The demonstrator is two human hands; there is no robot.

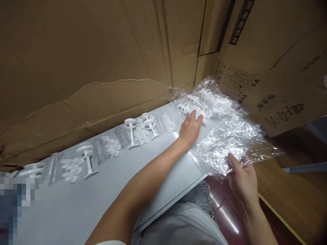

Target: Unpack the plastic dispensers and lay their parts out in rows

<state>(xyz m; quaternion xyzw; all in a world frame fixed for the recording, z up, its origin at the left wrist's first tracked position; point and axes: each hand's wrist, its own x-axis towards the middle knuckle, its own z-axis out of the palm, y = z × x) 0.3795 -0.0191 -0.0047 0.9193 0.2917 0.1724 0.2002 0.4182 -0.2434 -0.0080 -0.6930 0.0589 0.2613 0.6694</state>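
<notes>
A large clear plastic bag (227, 143) lies crumpled across the right end of the table, with several white plastic plunger-like parts (201, 100) in its far portion. My right hand (244, 180) grips the bag's near edge, its thumb on top and the other fingers mostly hidden. At the bag's left side, my left hand (191, 128) reaches in with fingers apart beside the white parts. Whether its fingertips touch a part or only the film, I cannot tell. Left of that hand lie small white discs (169, 122), a clear ribbed tube piece (160, 123) and a white flanged spool-shaped piece (150, 126).
Similar groups continue leftward along the grey table (114, 190), including another white spool-shaped piece (88, 160). Cardboard (102, 44) walls the back, and a printed carton (276, 78) stands at right. A pixelated patch covers the lower left.
</notes>
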